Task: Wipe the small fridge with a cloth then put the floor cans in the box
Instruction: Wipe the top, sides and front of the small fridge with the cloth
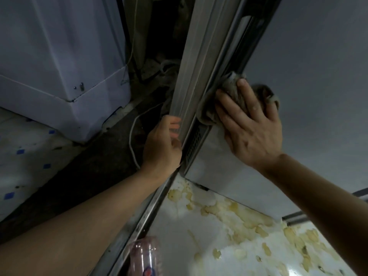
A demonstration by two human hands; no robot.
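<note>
Small fridge, grey, seen from above at right of frame, its door edge and gasket strip running diagonally through the centre. A grey cloth lies bunched against the fridge side beside the gasket, pressed there under the spread, straight fingers of the right hand. The left hand grips the door edge, fingers curled round it. Below the fridge, a white surface blotched with yellow stains. At the bottom edge, a clear plastic bottle with a red-and-blue round logo; its writing is illegible. At left, a white appliance stands on white floor tiles with blue squares; a white cable trails in the dark gap.
</note>
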